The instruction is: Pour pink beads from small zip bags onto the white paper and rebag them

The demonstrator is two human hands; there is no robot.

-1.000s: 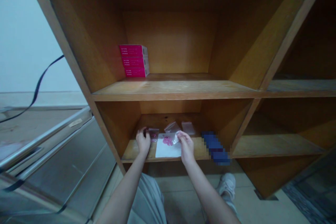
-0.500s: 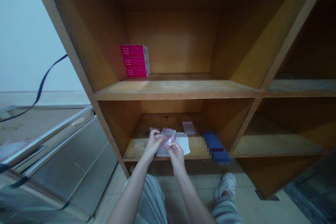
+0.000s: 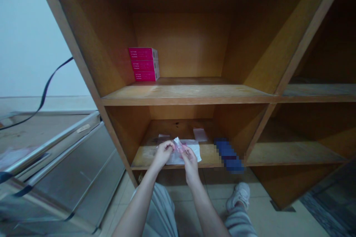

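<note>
My left hand (image 3: 164, 154) and my right hand (image 3: 190, 161) meet over the lower wooden shelf (image 3: 147, 153), their fingertips pinching a small clear zip bag (image 3: 178, 145) with pink contents. A white sheet (image 3: 195, 150) lies under my hands, partly hidden by them. Two more small clear bags rest behind it: one with a pinkish tint (image 3: 164, 137), one nearer the right (image 3: 200, 134). No loose pink beads show on the visible part of the sheet.
A blurred blue object (image 3: 228, 154) lies at the shelf's right, overhanging its front edge. Several magenta boxes (image 3: 144, 64) are stacked on the upper shelf. A steel cabinet (image 3: 75, 163) with a black strap stands left; my shoe (image 3: 238, 197) shows below.
My hands have come together over the white sheet, with the clear bag now between them. The pink beads seen on the sheet earlier no longer show.
</note>
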